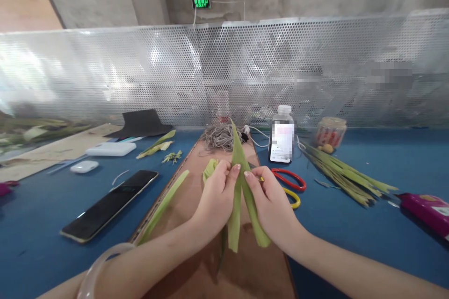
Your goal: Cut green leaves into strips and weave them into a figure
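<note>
Between my two hands a green leaf stands with its tip pointing away from me; its lower part is split into two strips that spread apart. My left hand pinches the left side of the split between thumb and fingers. The right side is pinched by my right hand. Beside my left fingers lies a crumpled yellow-green leaf piece. Scissors with red and yellow handles rest just beyond my right hand, their blades partly hidden behind it. A long green leaf strip lies left of my left forearm.
Brown cardboard lies under my hands, with a heap of grey cord at its far end. A dark phone and white cases flank it left. On the right are a lit phone, a jar, leaf stalks and a purple object.
</note>
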A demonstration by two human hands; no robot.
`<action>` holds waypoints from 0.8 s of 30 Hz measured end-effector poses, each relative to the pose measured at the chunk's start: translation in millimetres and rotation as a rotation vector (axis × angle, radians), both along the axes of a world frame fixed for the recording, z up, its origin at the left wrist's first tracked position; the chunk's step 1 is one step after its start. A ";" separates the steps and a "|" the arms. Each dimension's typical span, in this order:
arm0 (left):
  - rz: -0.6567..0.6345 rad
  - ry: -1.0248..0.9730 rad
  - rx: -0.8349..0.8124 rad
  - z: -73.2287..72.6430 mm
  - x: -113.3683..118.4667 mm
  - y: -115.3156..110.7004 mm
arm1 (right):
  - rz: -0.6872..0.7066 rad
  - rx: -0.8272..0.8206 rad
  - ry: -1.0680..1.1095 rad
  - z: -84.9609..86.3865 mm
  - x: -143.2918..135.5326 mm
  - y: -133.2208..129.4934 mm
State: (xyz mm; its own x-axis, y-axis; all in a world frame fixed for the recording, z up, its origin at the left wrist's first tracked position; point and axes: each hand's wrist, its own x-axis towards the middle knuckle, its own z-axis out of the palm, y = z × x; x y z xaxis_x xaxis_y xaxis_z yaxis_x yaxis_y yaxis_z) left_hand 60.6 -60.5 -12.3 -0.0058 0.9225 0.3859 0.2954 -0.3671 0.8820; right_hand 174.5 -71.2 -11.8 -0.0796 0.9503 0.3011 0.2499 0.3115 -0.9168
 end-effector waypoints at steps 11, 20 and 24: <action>0.023 0.061 0.027 0.3 -1.3 2.4 | -0.012 0.021 -0.009 -0.3 0.0 0.8; 0.013 0.080 0.025 -0.9 -2.3 3.4 | -0.026 0.030 -0.038 -2.6 2.1 3.1; 0.002 0.084 0.022 -0.8 -3.1 4.1 | -0.029 0.029 -0.056 -2.1 3.5 3.9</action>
State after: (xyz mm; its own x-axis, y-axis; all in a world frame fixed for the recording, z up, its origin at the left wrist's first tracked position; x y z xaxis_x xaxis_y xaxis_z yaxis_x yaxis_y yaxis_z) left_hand 57.5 -56.4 -13.1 0.0251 0.9137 0.4056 0.3687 -0.3856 0.8458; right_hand 178.0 -67.3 -13.9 -0.0698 0.9434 0.3243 0.3102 0.3295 -0.8917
